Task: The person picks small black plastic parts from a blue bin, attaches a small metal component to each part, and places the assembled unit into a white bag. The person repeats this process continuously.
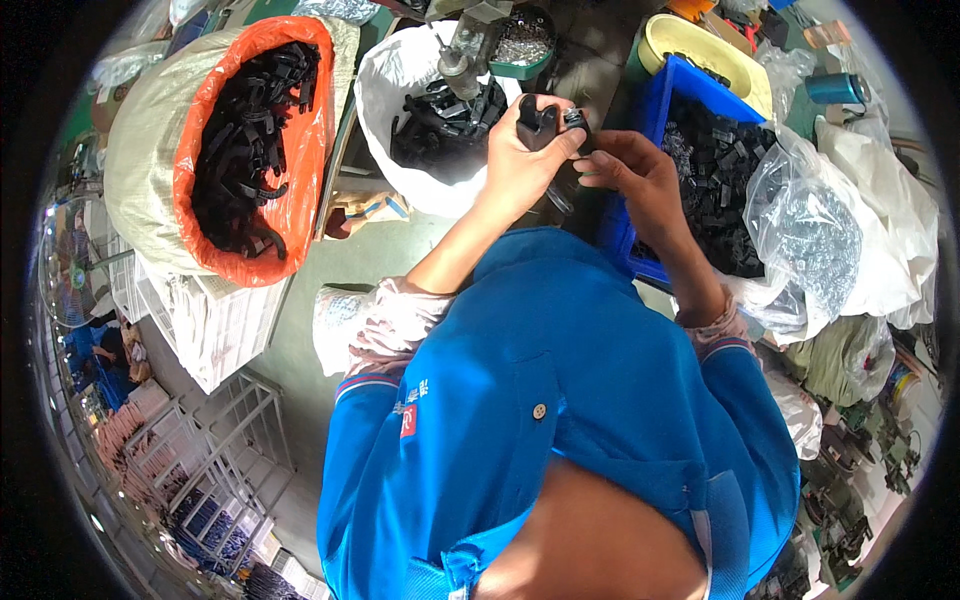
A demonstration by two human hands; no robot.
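The small black plastic part (pixel 540 117) sits pinched in your left hand (pixel 522 160), raised in front of your chest above the mouth of the white sack (pixel 385 85); your thumb and fingers close around it from below, so it is firmly held. Against its right side you hold a small grey metal piece (pixel 574 118), touching the black part. Your right hand (pixel 637 175) comes in from the other side, fingers curled in a narrow pinch just beside that metal piece; whether they actually grip it or only steady it, you cannot tell from this view. Directly behind your hands the white sack is filled with more black parts, and a metal press tool (pixel 462 50) stands over it, with a green bowl of small metal pieces (pixel 524 45) just behind. Under your right wrist lies a blue crate (pixel 655 105) loaded with dark parts, and beside it a clear plastic bag (pixel 800 225) of small grey pieces. Further left, well apart from your hands, stands a large sack with an orange liner (pixel 300 150), full of long black plastic strips. A yellow tub (pixel 665 35) sits beyond the blue crate.
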